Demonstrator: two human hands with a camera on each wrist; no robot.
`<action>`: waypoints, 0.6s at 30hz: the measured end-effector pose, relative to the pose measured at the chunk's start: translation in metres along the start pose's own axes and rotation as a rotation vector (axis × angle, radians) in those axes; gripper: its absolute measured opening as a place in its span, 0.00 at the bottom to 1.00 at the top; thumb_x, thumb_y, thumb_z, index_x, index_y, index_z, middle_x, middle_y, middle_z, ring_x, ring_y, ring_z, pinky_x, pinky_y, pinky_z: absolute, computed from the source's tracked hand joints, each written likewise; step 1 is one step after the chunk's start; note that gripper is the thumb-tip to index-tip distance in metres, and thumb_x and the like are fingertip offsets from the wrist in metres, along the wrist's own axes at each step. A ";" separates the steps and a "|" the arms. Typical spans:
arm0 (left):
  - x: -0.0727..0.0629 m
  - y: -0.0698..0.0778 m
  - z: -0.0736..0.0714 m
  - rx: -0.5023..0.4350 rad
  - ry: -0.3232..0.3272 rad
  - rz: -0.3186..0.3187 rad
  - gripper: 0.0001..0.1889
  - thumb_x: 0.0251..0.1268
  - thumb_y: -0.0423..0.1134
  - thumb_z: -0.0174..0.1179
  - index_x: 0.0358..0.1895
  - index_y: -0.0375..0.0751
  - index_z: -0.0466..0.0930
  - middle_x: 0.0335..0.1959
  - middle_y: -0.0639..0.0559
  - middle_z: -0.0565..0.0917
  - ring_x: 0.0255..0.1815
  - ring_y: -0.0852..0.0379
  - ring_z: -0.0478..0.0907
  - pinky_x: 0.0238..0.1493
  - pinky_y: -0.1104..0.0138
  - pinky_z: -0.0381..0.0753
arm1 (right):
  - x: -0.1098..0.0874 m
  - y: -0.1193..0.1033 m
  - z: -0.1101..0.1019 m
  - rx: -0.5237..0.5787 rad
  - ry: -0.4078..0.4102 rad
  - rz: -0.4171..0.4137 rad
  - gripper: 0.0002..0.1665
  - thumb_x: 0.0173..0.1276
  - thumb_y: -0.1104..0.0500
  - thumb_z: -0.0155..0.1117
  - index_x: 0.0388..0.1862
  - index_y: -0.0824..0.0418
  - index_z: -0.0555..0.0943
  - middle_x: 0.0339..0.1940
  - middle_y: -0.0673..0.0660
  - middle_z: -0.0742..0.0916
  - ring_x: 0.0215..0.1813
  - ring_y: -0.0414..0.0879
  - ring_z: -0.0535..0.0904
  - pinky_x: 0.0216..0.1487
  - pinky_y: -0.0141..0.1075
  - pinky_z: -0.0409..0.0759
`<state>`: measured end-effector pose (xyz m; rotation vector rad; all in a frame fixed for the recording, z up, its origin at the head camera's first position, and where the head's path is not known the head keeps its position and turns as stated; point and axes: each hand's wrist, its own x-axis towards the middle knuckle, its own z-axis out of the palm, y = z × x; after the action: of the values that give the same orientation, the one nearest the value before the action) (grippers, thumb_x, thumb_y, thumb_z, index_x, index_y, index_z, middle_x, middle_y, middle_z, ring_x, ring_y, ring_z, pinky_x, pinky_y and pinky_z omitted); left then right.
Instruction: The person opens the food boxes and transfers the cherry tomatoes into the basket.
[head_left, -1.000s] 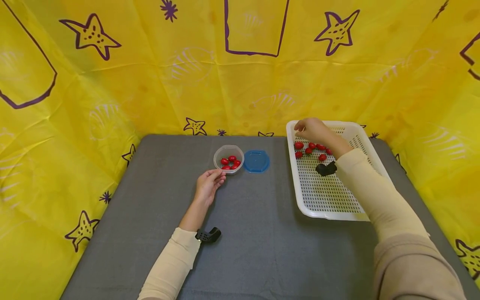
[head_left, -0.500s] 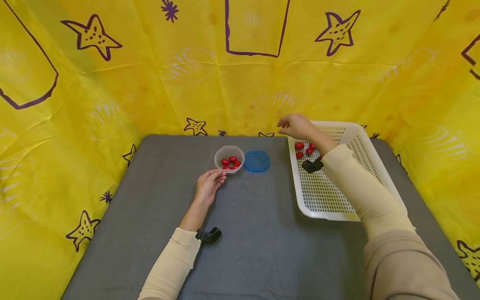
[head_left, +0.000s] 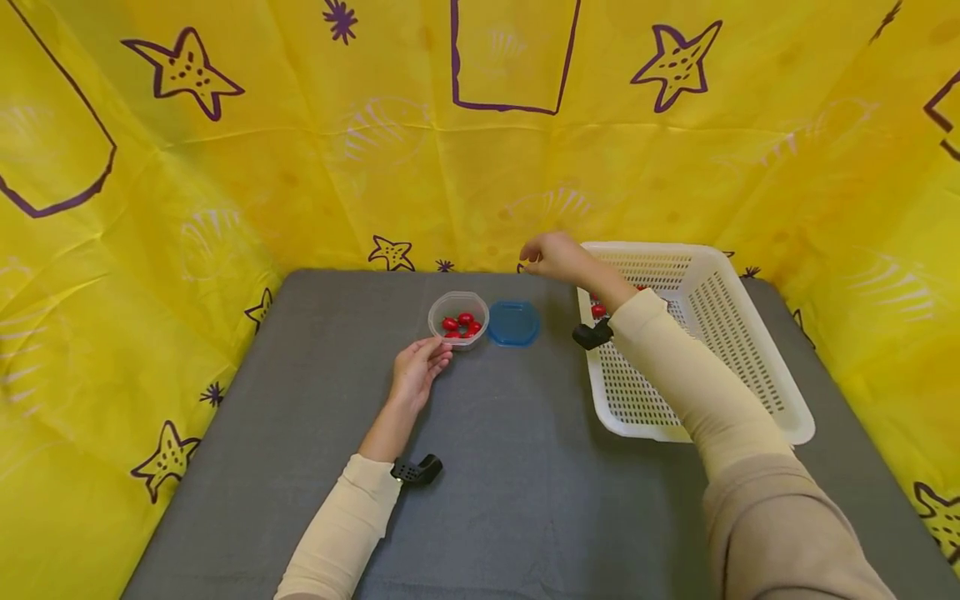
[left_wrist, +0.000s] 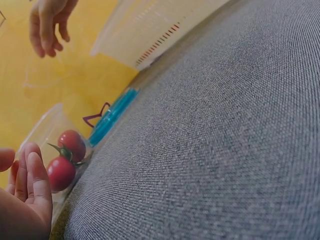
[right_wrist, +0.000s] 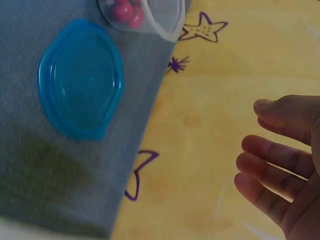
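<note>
A small clear plastic container (head_left: 459,294) stands near the back of the table with several red cherry tomatoes (head_left: 465,318) in it. My left hand (head_left: 417,371) holds its near rim between thumb and fingers. In the left wrist view, green stems show on the tomatoes (left_wrist: 61,172). The blue lid (head_left: 513,323) lies flat just right of the container. My right hand (head_left: 558,257) is in the air behind and to the right of the lid, fingers loosely bent. Nothing is between those fingers (right_wrist: 265,192) in the right wrist view.
A white slotted plastic basket (head_left: 780,392) stands on the right of the grey table (head_left: 517,483). Tomatoes (head_left: 597,310) lie at its back left, mostly hidden by my right arm. A yellow patterned curtain (head_left: 480,192) hangs close behind the table.
My right hand has moved left from over the basket's back left corner toward the lid, with its arm now covering most of the basket's tomatoes. The left hand has stayed at the container.
</note>
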<state>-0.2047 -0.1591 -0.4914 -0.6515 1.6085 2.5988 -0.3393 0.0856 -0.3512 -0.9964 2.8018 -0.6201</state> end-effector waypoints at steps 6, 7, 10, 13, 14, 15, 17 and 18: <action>0.000 -0.001 0.001 -0.003 -0.003 0.011 0.02 0.70 0.32 0.55 0.39 0.37 0.75 0.22 0.56 0.85 0.24 0.63 0.82 0.33 0.73 0.82 | 0.011 -0.012 0.010 -0.026 -0.050 -0.027 0.14 0.67 0.61 0.63 0.48 0.67 0.83 0.44 0.64 0.88 0.49 0.57 0.81 0.55 0.48 0.79; 0.000 -0.001 0.001 -0.001 -0.003 0.010 0.02 0.70 0.32 0.55 0.39 0.37 0.75 0.23 0.56 0.85 0.25 0.63 0.82 0.34 0.73 0.82 | 0.012 -0.014 0.012 -0.029 -0.059 -0.026 0.14 0.67 0.61 0.63 0.48 0.66 0.83 0.44 0.64 0.88 0.49 0.57 0.81 0.55 0.48 0.78; 0.000 -0.001 0.001 0.002 0.000 0.009 0.02 0.70 0.33 0.56 0.40 0.38 0.75 0.23 0.56 0.85 0.25 0.63 0.82 0.35 0.73 0.82 | 0.016 -0.022 0.016 -0.038 -0.084 -0.038 0.14 0.67 0.60 0.63 0.48 0.66 0.83 0.44 0.63 0.87 0.49 0.56 0.81 0.55 0.47 0.78; 0.000 -0.001 0.002 0.001 0.006 0.013 0.02 0.70 0.33 0.55 0.40 0.37 0.75 0.22 0.56 0.85 0.24 0.63 0.82 0.34 0.73 0.82 | 0.020 -0.028 0.022 -0.041 -0.105 -0.056 0.14 0.67 0.59 0.63 0.48 0.65 0.84 0.45 0.62 0.88 0.49 0.55 0.82 0.55 0.46 0.79; 0.000 -0.001 0.002 0.002 0.005 0.014 0.02 0.70 0.33 0.55 0.40 0.37 0.75 0.22 0.56 0.85 0.24 0.64 0.82 0.33 0.74 0.82 | 0.021 -0.030 0.025 -0.043 -0.109 -0.062 0.13 0.67 0.59 0.63 0.47 0.65 0.84 0.45 0.62 0.88 0.49 0.55 0.82 0.55 0.46 0.79; 0.000 -0.001 0.002 0.002 0.005 0.015 0.02 0.70 0.33 0.55 0.40 0.37 0.74 0.22 0.56 0.85 0.24 0.64 0.81 0.33 0.74 0.82 | 0.023 -0.032 0.028 -0.046 -0.113 -0.069 0.13 0.67 0.59 0.64 0.47 0.65 0.84 0.45 0.61 0.88 0.49 0.54 0.82 0.55 0.45 0.80; 0.000 0.000 0.002 0.006 0.003 0.014 0.02 0.71 0.32 0.55 0.40 0.37 0.74 0.22 0.56 0.85 0.24 0.64 0.81 0.33 0.74 0.82 | 0.025 -0.035 0.034 -0.041 -0.125 -0.072 0.13 0.68 0.59 0.64 0.47 0.64 0.84 0.45 0.61 0.88 0.49 0.54 0.82 0.55 0.45 0.80; 0.000 0.000 0.002 0.008 0.002 0.013 0.02 0.71 0.32 0.55 0.40 0.37 0.74 0.22 0.56 0.85 0.24 0.64 0.81 0.33 0.74 0.81 | 0.026 -0.036 0.037 -0.041 -0.128 -0.078 0.13 0.68 0.59 0.64 0.47 0.64 0.84 0.45 0.61 0.88 0.49 0.54 0.82 0.55 0.44 0.80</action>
<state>-0.2051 -0.1574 -0.4912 -0.6453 1.6289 2.6002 -0.3302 0.0315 -0.3691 -1.1155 2.6860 -0.4907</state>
